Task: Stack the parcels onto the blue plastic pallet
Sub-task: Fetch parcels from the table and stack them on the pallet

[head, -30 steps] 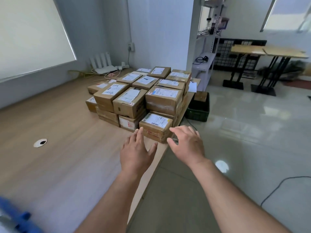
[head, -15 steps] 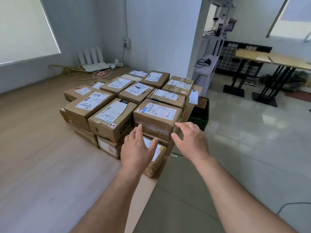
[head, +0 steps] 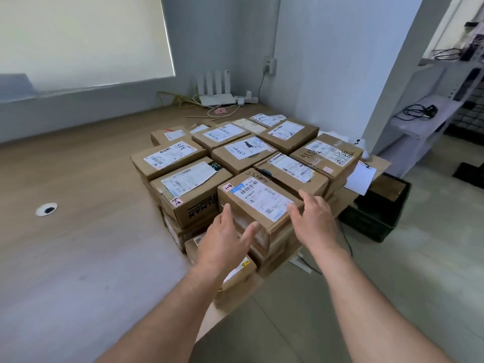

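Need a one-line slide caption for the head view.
Both open, the left hand and right hand flank the nearest top brown cardboard parcel with a white shipping label.

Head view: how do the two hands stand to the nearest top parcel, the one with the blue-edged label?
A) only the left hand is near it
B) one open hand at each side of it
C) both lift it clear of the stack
B: the left hand and right hand flank the parcel with straight fingers, and it sits on the box below.
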Demonstrator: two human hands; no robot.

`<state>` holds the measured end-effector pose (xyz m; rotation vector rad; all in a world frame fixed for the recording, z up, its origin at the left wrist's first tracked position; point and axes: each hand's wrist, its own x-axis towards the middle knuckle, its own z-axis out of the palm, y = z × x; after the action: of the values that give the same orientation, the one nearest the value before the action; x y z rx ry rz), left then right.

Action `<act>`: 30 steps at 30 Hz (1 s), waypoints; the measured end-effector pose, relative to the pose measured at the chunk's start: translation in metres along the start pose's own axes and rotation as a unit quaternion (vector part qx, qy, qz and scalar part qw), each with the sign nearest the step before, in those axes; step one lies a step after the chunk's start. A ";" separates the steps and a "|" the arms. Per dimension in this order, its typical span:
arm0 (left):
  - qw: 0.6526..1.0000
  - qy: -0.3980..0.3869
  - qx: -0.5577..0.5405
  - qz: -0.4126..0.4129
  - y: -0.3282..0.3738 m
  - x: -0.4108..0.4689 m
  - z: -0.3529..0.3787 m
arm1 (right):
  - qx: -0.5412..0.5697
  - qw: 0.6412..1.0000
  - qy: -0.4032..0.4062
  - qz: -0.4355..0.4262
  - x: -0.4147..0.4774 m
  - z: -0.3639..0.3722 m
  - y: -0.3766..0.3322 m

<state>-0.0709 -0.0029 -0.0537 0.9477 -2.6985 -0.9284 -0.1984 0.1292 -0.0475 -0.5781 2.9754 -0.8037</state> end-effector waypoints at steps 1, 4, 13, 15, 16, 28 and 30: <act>1.000 -0.001 -0.014 -0.017 0.007 0.003 0.004 | 0.007 1.000 -0.010 -0.007 0.005 0.001 0.005; 0.993 -0.017 -0.084 -0.078 0.024 0.011 0.020 | 0.032 0.998 -0.040 -0.028 0.017 0.006 0.019; 0.961 0.036 -0.242 -0.128 0.040 0.005 0.055 | 0.225 0.952 -0.206 -0.020 0.042 0.014 0.047; 0.961 0.033 -0.247 -0.124 0.042 0.003 0.055 | 0.310 0.915 -0.256 -0.022 0.043 0.014 0.048; 0.961 0.031 -0.248 -0.121 0.043 0.001 0.055 | 0.339 0.899 -0.276 -0.026 0.043 0.014 0.048; 0.949 0.020 -0.311 -0.049 0.037 -0.026 0.059 | 0.483 0.796 -0.355 -0.080 0.031 0.016 0.081; 0.943 0.034 -0.330 -0.032 0.036 -0.030 0.054 | 0.506 0.785 -0.342 -0.103 0.028 0.008 0.076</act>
<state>-0.0828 0.0648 -0.0737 0.8812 -2.0551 -1.6234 -0.2507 0.1766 -0.0889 -0.8327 1.5118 -1.5698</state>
